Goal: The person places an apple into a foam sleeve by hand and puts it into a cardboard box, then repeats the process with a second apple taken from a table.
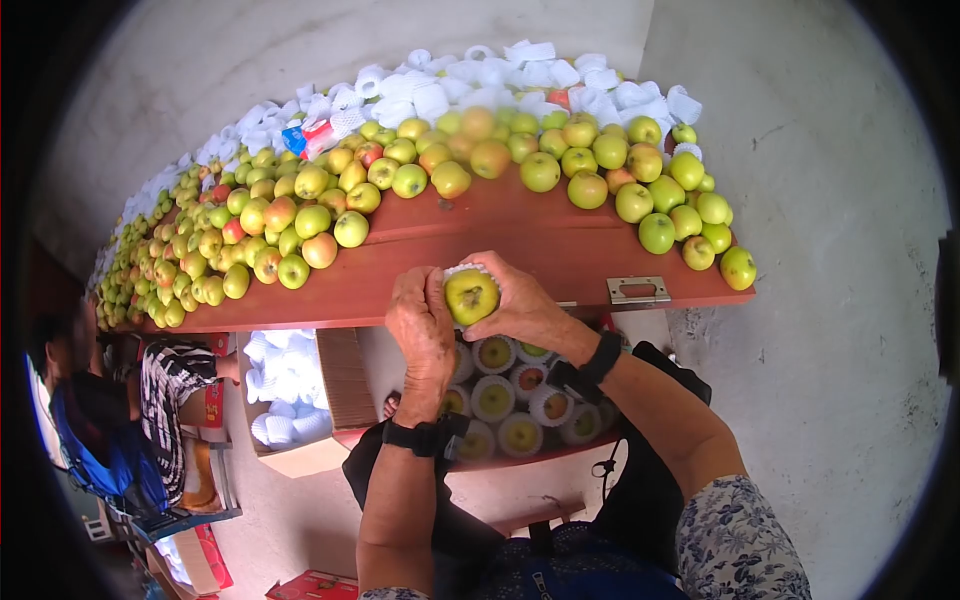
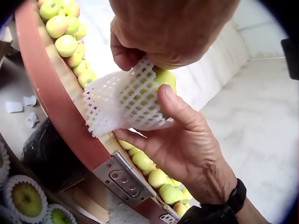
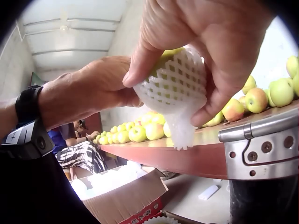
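A yellow-green apple (image 1: 472, 297) sits between both hands at the table's front edge, its end facing up in the head view. A white foam net sleeve (image 2: 142, 100) wraps most of it, with a loose end hanging past the fruit in both wrist views. My right hand (image 1: 525, 305) grips the apple through the net, thumb on one side and fingers on the other. At the opposite side, my left hand (image 1: 420, 320) has its curled fingers at the net's rim, close against the apple. Part of the left fingers is hidden behind the fruit in the right wrist view.
Many loose apples (image 1: 300, 215) cover the red-brown tabletop (image 1: 480, 245), with white foam nets (image 1: 430, 95) heaped behind. Below, netted apples (image 1: 492, 398) fill a box by my legs. A carton (image 1: 350, 385) of nets stands left; another person (image 1: 110, 420) sits beyond. A metal hinge (image 1: 638, 290) marks the edge.
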`<action>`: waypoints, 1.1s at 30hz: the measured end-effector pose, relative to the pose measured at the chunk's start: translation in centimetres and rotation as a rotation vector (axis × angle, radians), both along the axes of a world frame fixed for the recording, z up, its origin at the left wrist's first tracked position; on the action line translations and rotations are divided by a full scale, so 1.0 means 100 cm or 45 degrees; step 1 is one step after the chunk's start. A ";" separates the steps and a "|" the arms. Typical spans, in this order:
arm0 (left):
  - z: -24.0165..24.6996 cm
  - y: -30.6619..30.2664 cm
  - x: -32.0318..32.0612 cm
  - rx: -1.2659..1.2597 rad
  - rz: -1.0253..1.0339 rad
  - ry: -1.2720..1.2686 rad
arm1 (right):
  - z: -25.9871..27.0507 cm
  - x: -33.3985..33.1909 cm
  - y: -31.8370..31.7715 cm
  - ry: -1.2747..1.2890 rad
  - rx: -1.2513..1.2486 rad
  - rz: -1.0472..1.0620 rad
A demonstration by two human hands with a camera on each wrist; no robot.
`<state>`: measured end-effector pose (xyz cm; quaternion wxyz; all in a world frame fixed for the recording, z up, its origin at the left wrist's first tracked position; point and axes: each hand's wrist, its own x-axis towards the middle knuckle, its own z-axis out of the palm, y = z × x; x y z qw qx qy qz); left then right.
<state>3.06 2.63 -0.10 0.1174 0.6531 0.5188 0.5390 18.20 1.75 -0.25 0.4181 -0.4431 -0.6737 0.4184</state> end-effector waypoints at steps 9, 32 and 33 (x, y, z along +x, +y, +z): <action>0.001 0.001 -0.010 -0.869 -0.590 -0.779 | -0.009 0.007 0.008 0.146 0.074 -0.026; -0.021 0.008 0.004 -0.796 -0.507 -1.092 | -0.013 0.009 0.011 -0.103 0.213 -0.379; -0.022 0.007 0.006 -0.783 -0.515 -1.119 | -0.013 0.008 0.011 -0.110 0.231 -0.409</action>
